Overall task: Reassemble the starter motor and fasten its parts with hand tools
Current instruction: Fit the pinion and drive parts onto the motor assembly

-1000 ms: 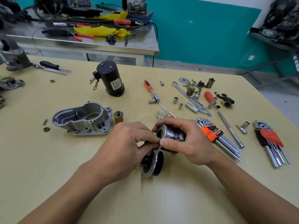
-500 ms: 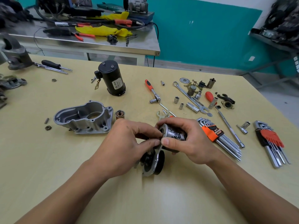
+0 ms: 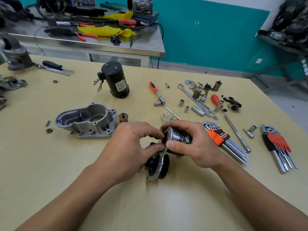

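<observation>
Over the table point(image 3: 50, 164), right hand point(image 3: 196, 147) grip clasping the cylinder point(image 3: 180, 136) as before — left hand point(image 3: 126, 150) pinching its end

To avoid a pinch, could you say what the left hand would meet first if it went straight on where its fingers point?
The left hand points at the open end of the silver cylinder gripped by the right hand; its fingers seem to touch it.

Teal wall point(image 3: 216, 39) white above, grey floor point(image 3: 286, 100), steel workbench point(image 3: 150, 42) behind pale wooden table point(image 3: 166, 205), dark shelf point(image 3: 280, 45) at right
</observation>
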The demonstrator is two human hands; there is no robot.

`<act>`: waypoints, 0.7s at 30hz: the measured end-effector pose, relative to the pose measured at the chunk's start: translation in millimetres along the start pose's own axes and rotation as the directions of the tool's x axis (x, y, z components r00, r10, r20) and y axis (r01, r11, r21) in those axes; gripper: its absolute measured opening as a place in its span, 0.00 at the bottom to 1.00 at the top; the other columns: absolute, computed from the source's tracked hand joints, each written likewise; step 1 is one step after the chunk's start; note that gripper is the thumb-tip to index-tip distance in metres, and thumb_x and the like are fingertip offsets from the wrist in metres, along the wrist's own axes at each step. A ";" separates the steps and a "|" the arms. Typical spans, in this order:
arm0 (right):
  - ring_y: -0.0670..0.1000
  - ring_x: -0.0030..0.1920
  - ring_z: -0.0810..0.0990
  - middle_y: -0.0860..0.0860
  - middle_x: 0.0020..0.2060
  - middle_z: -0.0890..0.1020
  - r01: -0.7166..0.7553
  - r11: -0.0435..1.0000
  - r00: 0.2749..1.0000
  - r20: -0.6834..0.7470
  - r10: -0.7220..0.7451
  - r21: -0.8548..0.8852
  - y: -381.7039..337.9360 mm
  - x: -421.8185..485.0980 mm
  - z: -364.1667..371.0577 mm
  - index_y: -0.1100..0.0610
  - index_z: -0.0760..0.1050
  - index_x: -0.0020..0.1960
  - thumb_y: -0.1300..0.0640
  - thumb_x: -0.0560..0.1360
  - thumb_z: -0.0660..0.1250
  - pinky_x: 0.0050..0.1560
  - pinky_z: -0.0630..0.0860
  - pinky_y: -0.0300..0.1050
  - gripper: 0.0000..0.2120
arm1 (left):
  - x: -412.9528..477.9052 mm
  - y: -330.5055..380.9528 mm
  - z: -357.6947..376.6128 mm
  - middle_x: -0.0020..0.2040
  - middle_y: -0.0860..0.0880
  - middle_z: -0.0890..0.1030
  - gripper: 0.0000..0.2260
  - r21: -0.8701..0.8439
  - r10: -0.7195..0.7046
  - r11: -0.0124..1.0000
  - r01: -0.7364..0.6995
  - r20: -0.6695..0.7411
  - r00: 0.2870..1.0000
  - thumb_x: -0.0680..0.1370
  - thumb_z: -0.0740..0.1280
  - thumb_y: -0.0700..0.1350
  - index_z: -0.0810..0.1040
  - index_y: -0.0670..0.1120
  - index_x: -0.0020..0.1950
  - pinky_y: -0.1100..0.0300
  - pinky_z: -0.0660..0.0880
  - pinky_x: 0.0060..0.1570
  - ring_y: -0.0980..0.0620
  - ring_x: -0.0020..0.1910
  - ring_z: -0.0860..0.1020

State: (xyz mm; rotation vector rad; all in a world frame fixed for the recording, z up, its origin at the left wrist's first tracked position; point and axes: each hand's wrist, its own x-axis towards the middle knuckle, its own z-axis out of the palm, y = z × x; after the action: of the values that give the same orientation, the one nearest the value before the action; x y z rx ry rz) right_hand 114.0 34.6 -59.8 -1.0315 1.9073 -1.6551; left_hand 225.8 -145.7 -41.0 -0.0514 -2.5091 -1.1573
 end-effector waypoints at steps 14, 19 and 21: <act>0.51 0.45 0.83 0.52 0.50 0.84 0.046 0.999 0.999 0.004 -0.046 -0.006 2.7 1.3 0.0 0.53 0.81 0.56 0.51 0.69 0.75 0.32 0.80 0.45 0.16 | 1.4 -1.4 -2.3 0.44 0.58 0.84 0.04 0.107 0.095 0.989 -0.106 0.097 0.991 0.74 0.76 0.45 0.87 0.53 0.48 0.53 0.76 0.47 0.58 0.46 0.79; 0.51 0.46 0.83 0.52 0.51 0.84 0.049 0.999 0.999 0.007 -0.049 -0.004 3.5 1.3 -0.5 0.52 0.81 0.56 0.50 0.69 0.75 0.33 0.81 0.47 0.16 | 2.5 -2.9 -5.7 0.45 0.58 0.84 0.03 0.068 0.076 0.994 -0.086 0.143 0.987 0.76 0.73 0.48 0.86 0.53 0.48 0.60 0.73 0.47 0.59 0.48 0.79; 0.50 0.46 0.83 0.52 0.51 0.84 0.045 0.999 0.999 0.006 -0.045 0.000 3.2 1.2 -0.4 0.52 0.80 0.56 0.50 0.69 0.75 0.33 0.79 0.42 0.16 | 3.1 -2.1 -3.7 0.44 0.58 0.84 0.02 0.058 0.054 0.996 -0.061 0.124 0.991 0.76 0.74 0.48 0.86 0.53 0.47 0.61 0.72 0.47 0.60 0.47 0.79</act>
State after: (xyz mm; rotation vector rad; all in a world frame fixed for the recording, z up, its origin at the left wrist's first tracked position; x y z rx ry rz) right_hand 112.1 34.0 -62.6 -1.0860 1.8932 -1.6749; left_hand 223.6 -150.2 -39.2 -0.1825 -2.6302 -1.0833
